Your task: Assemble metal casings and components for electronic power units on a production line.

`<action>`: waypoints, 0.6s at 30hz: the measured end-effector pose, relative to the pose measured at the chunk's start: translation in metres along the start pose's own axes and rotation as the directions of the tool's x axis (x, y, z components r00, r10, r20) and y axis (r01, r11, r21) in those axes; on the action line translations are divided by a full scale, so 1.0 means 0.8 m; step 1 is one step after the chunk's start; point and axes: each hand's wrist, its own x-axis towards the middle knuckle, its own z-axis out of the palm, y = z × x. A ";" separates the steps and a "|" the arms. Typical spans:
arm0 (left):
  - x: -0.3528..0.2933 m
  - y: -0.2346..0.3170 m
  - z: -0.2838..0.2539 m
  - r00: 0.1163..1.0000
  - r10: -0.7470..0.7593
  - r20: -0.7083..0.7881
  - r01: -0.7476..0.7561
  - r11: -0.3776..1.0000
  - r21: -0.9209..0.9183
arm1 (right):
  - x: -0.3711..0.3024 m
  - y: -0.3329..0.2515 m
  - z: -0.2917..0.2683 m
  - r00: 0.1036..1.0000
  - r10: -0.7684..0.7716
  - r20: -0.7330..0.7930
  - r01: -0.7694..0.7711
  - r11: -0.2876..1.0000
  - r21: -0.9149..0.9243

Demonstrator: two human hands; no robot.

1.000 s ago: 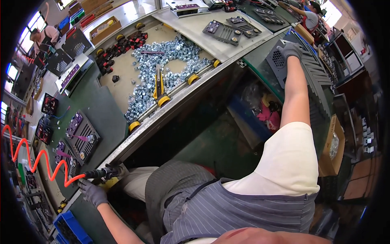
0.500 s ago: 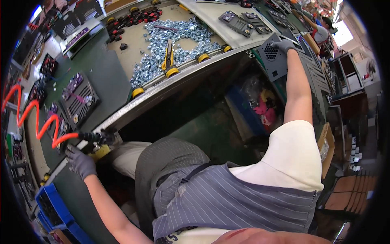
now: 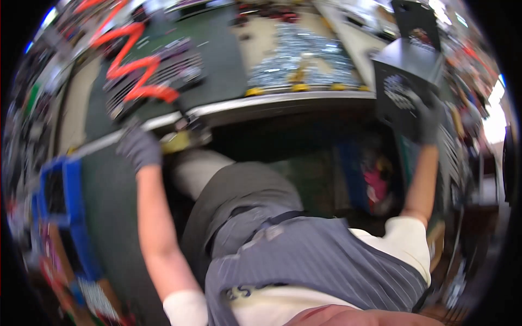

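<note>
My right hand [image 3: 428, 117], in a grey glove, grips a dark bent sheet-metal case [image 3: 390, 92] with a round patch of vent holes. The case is raised at the bench's right end, and its inner face catches the light. My left hand [image 3: 140, 145], also gloved, lies at the bench's metal edge with its fingers loosely stretched and nothing seen in them; motion blurs it. To its right hangs a dark hand-held power tool [image 3: 194, 129] on an orange coiled hose [image 3: 133, 70]. A yellow object [image 3: 175, 142] sits beside the tool.
Slotted dark panels [image 3: 155, 73] lie on the green bench mat [image 3: 220, 70]. A pile of small shiny metal parts [image 3: 296, 54] spreads across a bordered tray area. Blue bins [image 3: 73, 190] stand to my left. Under the bench, a pink item [image 3: 374, 182] shows beside a blue box.
The view has swung, shifting the bench rightward in it. The metal case has been lifted off the right end and tipped up in my right hand. My left hand stays near the edge.
</note>
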 end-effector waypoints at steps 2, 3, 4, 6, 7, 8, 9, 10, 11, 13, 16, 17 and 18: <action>-0.007 0.015 0.000 0.996 0.037 -0.075 -0.033 0.998 0.050 | -0.044 -0.028 0.011 1.000 -0.012 0.010 0.007 0.926 0.377; -0.015 0.024 -0.026 0.994 0.104 -0.032 -0.108 0.974 -0.200 | -0.064 -0.007 0.015 0.998 -0.046 -0.044 0.060 0.910 0.410; -0.025 0.035 -0.042 0.985 0.150 -0.082 -0.170 0.788 -0.591 | -0.083 0.010 0.029 0.986 -0.166 0.026 0.121 0.809 0.576; -0.057 0.069 -0.105 0.959 0.283 0.031 0.017 0.053 -0.998 | -0.086 -0.006 0.096 0.951 -0.267 0.154 0.123 0.786 0.605; -0.067 0.069 -0.083 0.883 0.458 0.100 0.225 -0.228 -0.947 | -0.108 -0.052 0.134 0.911 -0.345 0.225 0.162 0.802 0.576; -0.093 0.072 -0.114 0.862 0.490 0.129 0.343 -0.378 -0.860 | -0.119 -0.063 0.165 0.863 -0.410 0.293 0.187 0.801 0.569; -0.108 0.075 -0.139 0.870 0.490 0.052 0.280 -0.406 -0.870 | -0.117 -0.094 0.185 0.825 -0.457 0.332 0.257 0.827 0.500; -0.142 0.058 -0.138 0.911 0.338 0.236 0.407 -0.647 -0.644 | -0.114 -0.129 0.223 0.749 -0.537 0.389 0.333 0.812 0.480; -0.159 0.039 -0.109 0.981 0.184 0.058 0.147 -0.520 -0.842 | -0.117 -0.158 0.235 0.674 -0.597 0.435 0.428 0.795 0.429; -0.182 -0.006 -0.058 0.986 0.067 -0.150 -0.122 -0.316 -0.941 | -0.116 -0.204 0.265 0.373 -0.834 0.406 0.319 0.527 0.788; -0.228 -0.085 -0.079 0.958 -0.287 -0.015 -0.041 -0.081 -0.996 | -0.138 -0.250 0.326 0.175 -0.930 0.324 -0.130 0.304 0.944; -0.244 -0.108 -0.113 0.917 -0.358 0.178 0.045 -0.350 -0.936 | -0.150 -0.249 0.338 0.164 -0.857 0.489 -0.322 0.422 0.848; -0.262 -0.143 -0.134 0.897 -0.439 0.043 0.111 0.130 -0.985 | -0.164 -0.265 0.339 0.215 -0.766 0.606 -0.373 0.509 0.776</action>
